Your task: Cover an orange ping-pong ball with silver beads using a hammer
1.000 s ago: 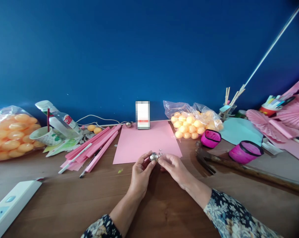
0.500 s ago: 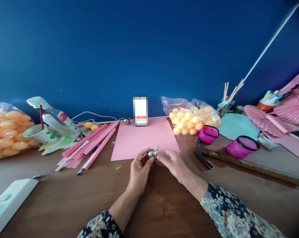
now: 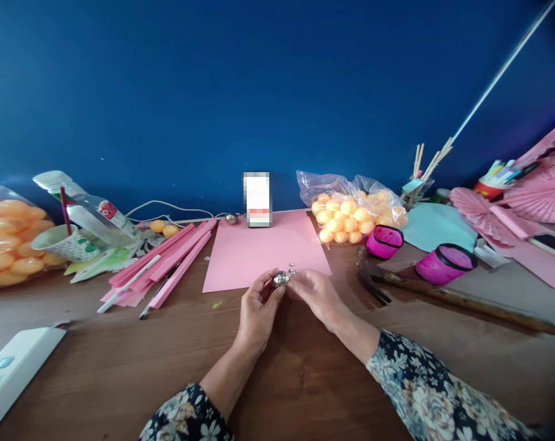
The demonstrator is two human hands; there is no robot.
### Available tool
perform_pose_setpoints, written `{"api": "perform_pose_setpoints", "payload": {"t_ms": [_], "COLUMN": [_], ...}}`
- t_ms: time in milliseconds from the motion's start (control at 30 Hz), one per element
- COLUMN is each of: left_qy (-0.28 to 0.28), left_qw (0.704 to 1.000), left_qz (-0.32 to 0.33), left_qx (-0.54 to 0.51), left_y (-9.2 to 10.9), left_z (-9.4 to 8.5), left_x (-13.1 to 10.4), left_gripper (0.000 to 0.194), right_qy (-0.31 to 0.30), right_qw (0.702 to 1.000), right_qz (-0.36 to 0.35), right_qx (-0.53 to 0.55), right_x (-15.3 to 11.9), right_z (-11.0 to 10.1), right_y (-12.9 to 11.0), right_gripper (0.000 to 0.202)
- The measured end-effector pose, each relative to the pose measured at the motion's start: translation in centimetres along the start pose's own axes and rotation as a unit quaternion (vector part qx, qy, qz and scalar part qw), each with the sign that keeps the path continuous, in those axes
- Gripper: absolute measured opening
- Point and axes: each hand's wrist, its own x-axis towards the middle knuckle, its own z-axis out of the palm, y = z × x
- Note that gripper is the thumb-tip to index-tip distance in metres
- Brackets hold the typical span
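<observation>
Between the thumb and fingers of my left hand [image 3: 258,309] is a shiny silver ball [image 3: 281,279], held over the near edge of a pink paper sheet [image 3: 263,257]. My right hand [image 3: 318,297] comes in from the right, its fingertips pinched close against the ball's right side. Whatever lies between those fingertips is too small to make out. Just beyond them show several tiny silver bits [image 3: 292,268]. Another silver ball [image 3: 231,218] rests at the sheet's far left corner, beside an upright phone [image 3: 258,199].
Left are pink paper strips [image 3: 167,260], a paper cup [image 3: 66,242], a bottle [image 3: 103,217], a bag of orange balls [image 3: 11,236] and a power strip [image 3: 22,361]. Right are another ball bag [image 3: 346,217], a hammer [image 3: 461,300], two magenta containers [image 3: 445,264] and pink fans [image 3: 479,214].
The whole view has shifted slightly. Both hands keep nearly the same pose around the silver ball, with the right fingers a little changed beside it.
</observation>
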Motion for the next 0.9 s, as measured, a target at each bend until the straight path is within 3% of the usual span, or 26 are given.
{"api": "perform_pose_setpoints", "payload": {"t_ms": [333, 467, 700, 800, 900], "left_qy": [-0.019, -0.014, 0.014, 0.013, 0.008], "left_qw": [0.999, 0.997, 0.997, 0.996, 0.995], "left_qz": [-0.028, -0.036, -0.067, -0.074, -0.072], "left_qx": [-0.035, -0.063, -0.043, -0.053, -0.07], "left_y": [-0.1, 0.0, 0.6, 0.7, 0.7], "left_z": [-0.2, -0.1, 0.1, 0.1, 0.0], "left_x": [0.0, 0.0, 0.3, 0.2, 0.1], "left_gripper": [0.042, 0.039, 0.039, 0.043, 0.043], "right_qy": [-0.029, -0.032, -0.033, -0.017, 0.017], "right_qw": [0.999, 0.996, 0.962, 0.948, 0.924], "right_qz": [-0.038, -0.07, -0.176, -0.211, -0.263], "right_qx": [0.004, -0.051, -0.208, -0.237, -0.278], "right_x": [-0.2, -0.3, -0.8, -1.3, -2.1], "right_z": [0.0, 0.0, 0.2, 0.0, -1.6], "right_y": [-0.3, -0.2, -0.2, -1.3, -3.2], "right_gripper": [0.026, 0.022, 0.012, 0.014, 0.015]}}
